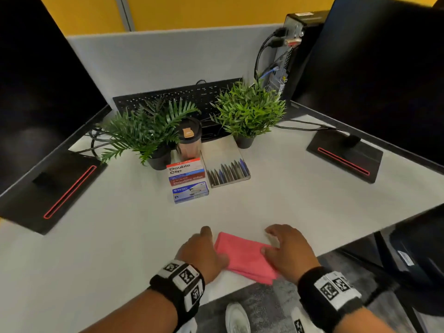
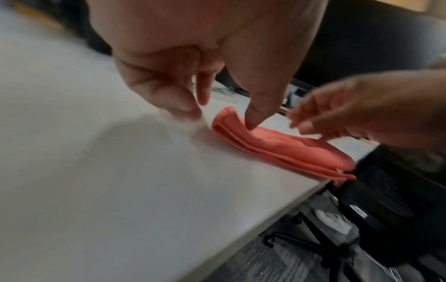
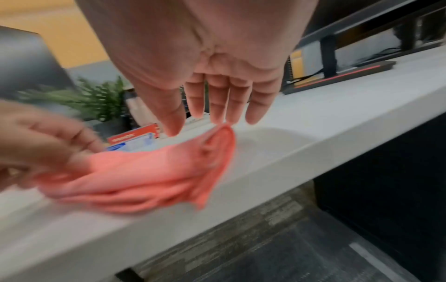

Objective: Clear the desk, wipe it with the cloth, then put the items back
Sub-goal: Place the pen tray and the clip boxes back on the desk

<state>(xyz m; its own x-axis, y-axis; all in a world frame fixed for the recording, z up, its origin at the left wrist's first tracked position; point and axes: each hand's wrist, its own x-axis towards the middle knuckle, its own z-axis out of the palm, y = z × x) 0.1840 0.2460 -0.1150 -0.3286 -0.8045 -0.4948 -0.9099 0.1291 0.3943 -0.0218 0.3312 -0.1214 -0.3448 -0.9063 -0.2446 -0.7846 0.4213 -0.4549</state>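
Observation:
A folded pink cloth (image 1: 242,255) (image 2: 277,147) (image 3: 149,171) lies at the front edge of the white desk (image 1: 120,236), one corner hanging slightly over it. My left hand (image 1: 209,246) (image 2: 219,118) is at its left end, fingers relaxed, thumb tip touching the fold. My right hand (image 1: 271,241) (image 3: 195,124) hovers over the right end with straight fingers, tips just above a raised corner. Behind stand two potted plants (image 1: 149,131) (image 1: 249,109), a lidded cup (image 1: 189,140), a Double Clip box (image 1: 186,171), a blue box (image 1: 191,191) and a pen tray (image 1: 225,169).
A black keyboard (image 1: 182,97) leans against the grey partition. Monitor bases sit at left (image 1: 69,188) and right (image 1: 343,157), with cables and a PC tower (image 1: 295,51) at the back right. An office chair (image 1: 420,255) stands off the desk's right front.

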